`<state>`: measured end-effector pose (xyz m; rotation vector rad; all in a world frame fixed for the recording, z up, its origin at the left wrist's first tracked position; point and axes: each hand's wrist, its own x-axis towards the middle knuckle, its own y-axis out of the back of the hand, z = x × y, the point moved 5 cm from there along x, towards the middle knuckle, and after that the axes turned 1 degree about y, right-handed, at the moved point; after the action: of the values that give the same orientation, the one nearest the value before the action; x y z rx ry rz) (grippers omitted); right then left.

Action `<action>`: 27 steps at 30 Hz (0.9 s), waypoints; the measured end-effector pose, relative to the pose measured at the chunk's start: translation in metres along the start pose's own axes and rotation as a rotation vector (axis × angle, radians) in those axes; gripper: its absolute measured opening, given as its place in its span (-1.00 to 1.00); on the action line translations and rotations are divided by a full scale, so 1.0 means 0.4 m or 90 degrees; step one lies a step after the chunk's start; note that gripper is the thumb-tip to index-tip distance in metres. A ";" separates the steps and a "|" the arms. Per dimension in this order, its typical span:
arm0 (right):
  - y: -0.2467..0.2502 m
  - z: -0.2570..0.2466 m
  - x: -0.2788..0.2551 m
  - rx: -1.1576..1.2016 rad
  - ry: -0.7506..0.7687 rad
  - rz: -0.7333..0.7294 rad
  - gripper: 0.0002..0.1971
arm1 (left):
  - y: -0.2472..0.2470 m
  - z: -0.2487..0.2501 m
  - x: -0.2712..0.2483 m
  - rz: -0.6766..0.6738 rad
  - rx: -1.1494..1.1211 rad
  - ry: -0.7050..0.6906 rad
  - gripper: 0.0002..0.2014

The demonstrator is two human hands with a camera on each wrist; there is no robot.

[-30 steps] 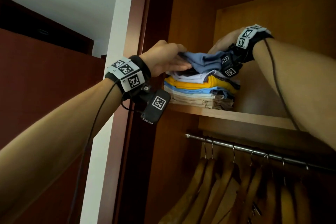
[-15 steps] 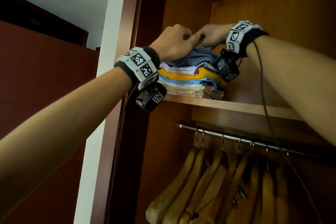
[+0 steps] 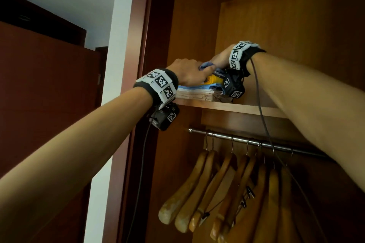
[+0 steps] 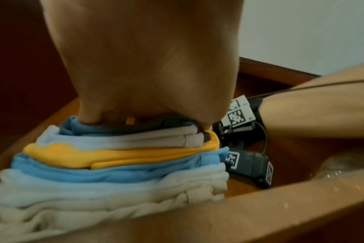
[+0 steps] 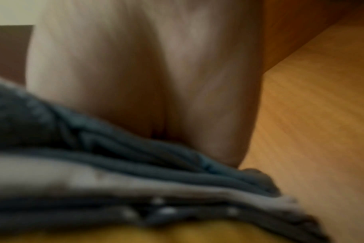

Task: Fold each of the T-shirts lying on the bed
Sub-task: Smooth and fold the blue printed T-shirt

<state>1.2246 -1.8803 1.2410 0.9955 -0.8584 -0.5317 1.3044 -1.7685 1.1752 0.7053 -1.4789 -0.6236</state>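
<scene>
left hand [image 3: 188, 71] and right hand [image 3: 220, 59] press blue shirt [image 3: 206, 64] atop one shirt stack [image 4: 119, 164] on shelf [image 3: 237, 107]; finger curl hidden, cannot tell; eight hangers [image 3: 227, 189] below.

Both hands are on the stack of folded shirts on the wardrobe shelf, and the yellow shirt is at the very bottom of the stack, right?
Not quite: in the left wrist view the yellow shirt lies mid-stack, with light blue and pale shirts beneath it. The left hand and right hand are indeed on the stack on the shelf.
</scene>
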 end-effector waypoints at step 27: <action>0.070 0.162 -1.387 0.028 -0.320 0.310 -0.74 | 0.168 0.765 -0.663 0.082 -0.543 -0.219 -0.65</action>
<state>0.8554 -1.4944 1.0751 0.6585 -1.5168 -0.3451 0.9928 -1.5376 1.0407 -0.1672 -1.3682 -1.2076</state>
